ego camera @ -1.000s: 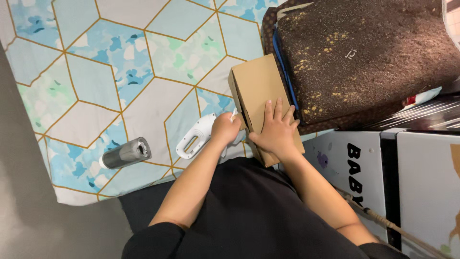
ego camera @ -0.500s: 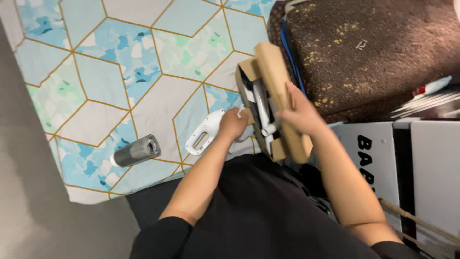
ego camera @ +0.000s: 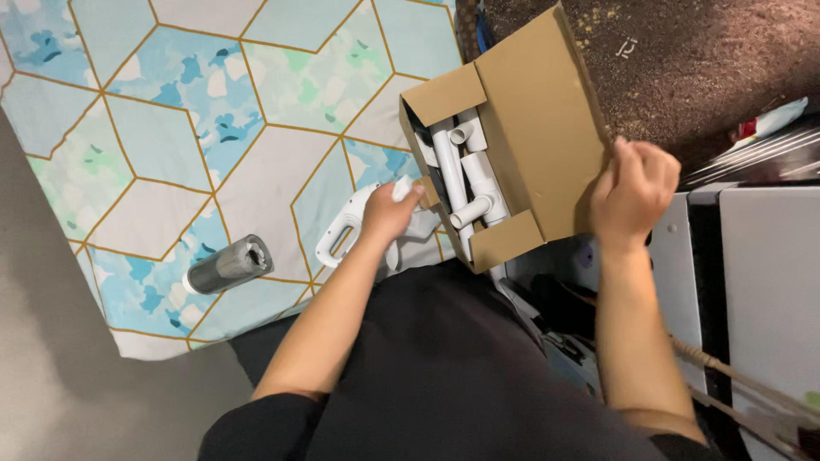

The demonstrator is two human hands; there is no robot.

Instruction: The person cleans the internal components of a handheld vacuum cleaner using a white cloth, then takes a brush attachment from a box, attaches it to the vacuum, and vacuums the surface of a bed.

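Note:
A brown cardboard box (ego camera: pixel 547 111) lies open on the patterned mat, its lid swung up and to the right. Inside it are white plastic tubes and nozzles (ego camera: pixel 465 175). My right hand (ego camera: pixel 634 192) grips the far edge of the lid and holds it open. My left hand (ego camera: pixel 389 213) is closed against the box's left wall, with a small white scrap between its fingers. Just under that hand lies a white handheld vacuum body (ego camera: pixel 340 237) with a loop handle.
A grey cylinder (ego camera: pixel 226 265) lies on the hexagon-patterned blue and white mat (ego camera: pixel 171 128). A brown speckled cushion (ego camera: pixel 717 60) lies behind the box. White panels (ego camera: pixel 769 282) stand at the right, a thin cord (ego camera: pixel 735 393) running in front. Grey floor (ego camera: pixel 51 376) lies left.
My right hand has gone from resting flat on the closed lid to swinging it fully open to the right, uncovering the white tubes. My left hand has stayed at the box's side.

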